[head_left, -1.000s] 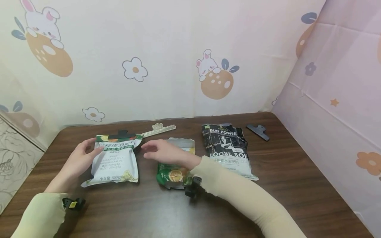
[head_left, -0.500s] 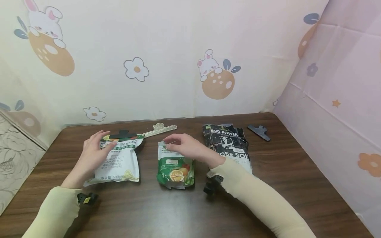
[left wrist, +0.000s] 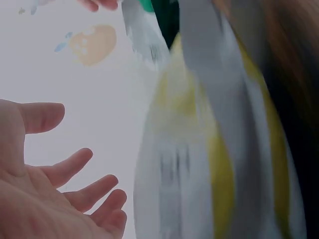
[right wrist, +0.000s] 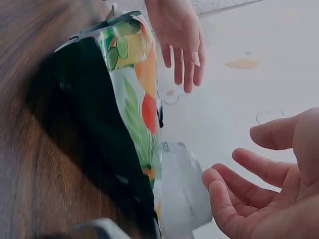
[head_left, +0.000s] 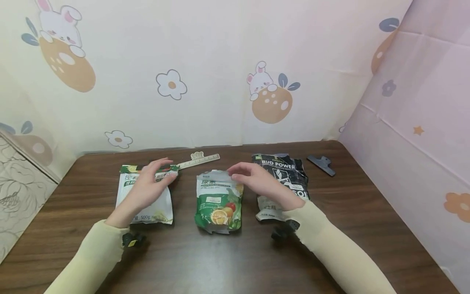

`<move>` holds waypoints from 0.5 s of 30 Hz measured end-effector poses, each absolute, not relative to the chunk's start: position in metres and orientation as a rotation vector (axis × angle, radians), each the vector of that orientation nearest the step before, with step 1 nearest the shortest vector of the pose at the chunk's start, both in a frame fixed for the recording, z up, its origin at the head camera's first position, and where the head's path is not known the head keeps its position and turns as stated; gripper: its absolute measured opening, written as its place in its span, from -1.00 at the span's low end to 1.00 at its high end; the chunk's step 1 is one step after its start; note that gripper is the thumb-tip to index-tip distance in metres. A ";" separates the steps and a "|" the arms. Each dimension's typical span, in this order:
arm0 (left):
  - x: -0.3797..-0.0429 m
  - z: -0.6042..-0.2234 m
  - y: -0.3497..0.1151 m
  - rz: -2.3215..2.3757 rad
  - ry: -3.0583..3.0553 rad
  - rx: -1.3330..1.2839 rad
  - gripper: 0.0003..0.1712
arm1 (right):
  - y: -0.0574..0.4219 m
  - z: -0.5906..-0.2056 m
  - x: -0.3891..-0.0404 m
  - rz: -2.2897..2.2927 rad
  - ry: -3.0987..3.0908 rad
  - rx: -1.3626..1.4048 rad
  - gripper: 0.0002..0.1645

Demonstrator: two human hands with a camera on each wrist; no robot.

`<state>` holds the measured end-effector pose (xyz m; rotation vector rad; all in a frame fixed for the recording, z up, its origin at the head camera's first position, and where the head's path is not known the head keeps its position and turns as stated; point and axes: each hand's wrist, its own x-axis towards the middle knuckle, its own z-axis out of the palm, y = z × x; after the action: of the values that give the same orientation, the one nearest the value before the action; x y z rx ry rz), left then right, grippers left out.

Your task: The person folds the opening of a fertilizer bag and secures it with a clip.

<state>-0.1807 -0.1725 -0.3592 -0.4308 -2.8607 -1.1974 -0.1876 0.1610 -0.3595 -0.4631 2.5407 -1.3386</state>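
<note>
Bag [head_left: 162, 204] partly behind left grip [head_left: 148, 185]

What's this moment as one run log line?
left hand: over white bag, holding nothing | right hand: at top edge of green bag, contact unclear | black bag: right of green bag

Pale yellow sleeves [head_left: 88, 254]; black wrist devices [head_left: 281, 232], seemingly yellow tag [head_left: 132, 243] on left
</note>
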 end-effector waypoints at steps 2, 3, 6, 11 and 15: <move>-0.182 -0.362 -0.162 -1.200 -2.873 -0.454 -0.34 | 0.164 -0.361 -0.187 -1.362 2.527 -0.435 -0.59; -0.183 -0.364 -0.157 -1.199 -2.876 -0.467 -0.33 | 0.165 -0.361 -0.188 -1.372 2.519 -0.427 -0.59; -0.184 -0.368 -0.142 -1.218 -2.875 -0.513 -0.35 | 0.168 -0.361 -0.189 -1.388 2.502 -0.429 -0.59; -0.186 -0.375 -0.124 -1.281 -2.868 -0.564 -0.41 | 0.178 -0.360 -0.191 -1.375 2.490 -0.427 -0.59; -0.188 -0.382 -0.122 -1.307 -2.903 -0.547 -0.40 | 0.182 -0.359 -0.192 -1.312 2.529 -0.435 -0.63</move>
<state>-0.1875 -0.1217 -0.3822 -0.5470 -2.9032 -1.3069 -0.1920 0.1824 -0.3590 -0.4350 2.5292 -1.3118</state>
